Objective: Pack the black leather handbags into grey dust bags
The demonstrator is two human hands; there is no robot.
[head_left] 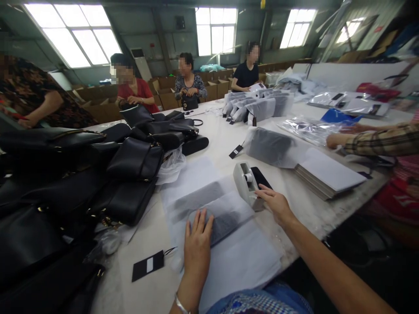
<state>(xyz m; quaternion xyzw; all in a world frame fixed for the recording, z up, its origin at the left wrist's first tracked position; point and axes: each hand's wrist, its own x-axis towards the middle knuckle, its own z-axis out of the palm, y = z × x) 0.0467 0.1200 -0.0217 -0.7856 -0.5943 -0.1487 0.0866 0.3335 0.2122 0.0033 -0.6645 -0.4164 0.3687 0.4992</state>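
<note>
Low in the frame's centre, the left hand (197, 244) presses flat, fingers spread, on the white-tissue-wrapped dark bag (212, 213), while the right hand (273, 201) fingers the grey tape dispenser (246, 181) just right of it.

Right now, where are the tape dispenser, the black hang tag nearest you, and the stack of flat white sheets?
tape dispenser (246, 183), head view, on its grey body.
black hang tag (148, 265), head view, on its middle.
stack of white sheets (329, 172), head view, on the top sheet.

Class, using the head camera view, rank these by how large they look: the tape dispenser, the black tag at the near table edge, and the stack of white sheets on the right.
1. Stack of white sheets
2. Tape dispenser
3. Black tag
The dispenser and tag look close; the tag lies nearer the camera, so that order is unsure.
</note>
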